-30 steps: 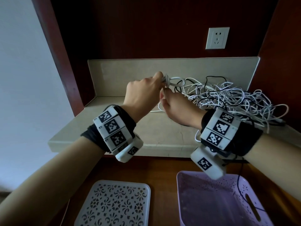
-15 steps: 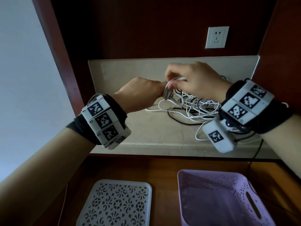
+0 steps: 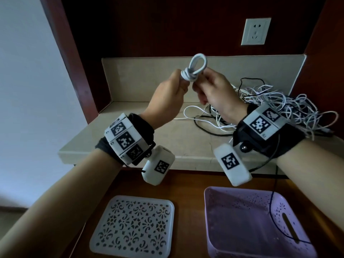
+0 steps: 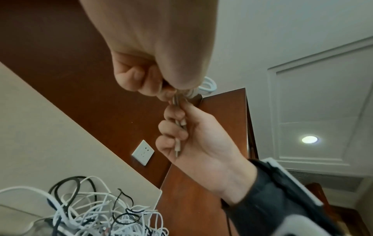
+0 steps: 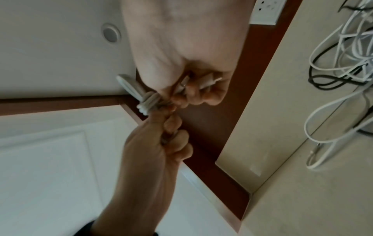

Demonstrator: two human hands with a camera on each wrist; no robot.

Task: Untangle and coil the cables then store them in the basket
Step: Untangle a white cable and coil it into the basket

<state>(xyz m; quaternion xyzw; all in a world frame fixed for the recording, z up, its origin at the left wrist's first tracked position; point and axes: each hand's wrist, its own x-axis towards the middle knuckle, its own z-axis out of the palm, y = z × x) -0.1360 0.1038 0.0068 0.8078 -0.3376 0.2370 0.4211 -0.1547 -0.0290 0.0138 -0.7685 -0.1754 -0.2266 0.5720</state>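
Observation:
A white cable, coiled into a small bundle (image 3: 193,70) with a loop standing up, is held above the stone shelf. My left hand (image 3: 183,81) grips the bundle from the left. My right hand (image 3: 200,81) pinches it from the right. In the left wrist view the right hand (image 4: 179,132) curls round the cable's plug end below the coiled cable (image 4: 207,87). In the right wrist view the wound bundle (image 5: 148,102) sits between both fists. A tangle of white and black cables (image 3: 279,107) lies on the shelf behind my right wrist. The purple basket (image 3: 242,190) stands below at the right.
A white perforated lid (image 3: 134,226) lies left of the basket on the brown wooden surface. The stone shelf (image 3: 130,138) has a raised back wall. A wall socket (image 3: 256,31) sits above at the right. A thin black cord (image 3: 273,211) hangs into the basket.
Both hands have risen from the shelf with the bundle. My right hand came off the top of the coil and now pinches it from the right; the loop stands upright.

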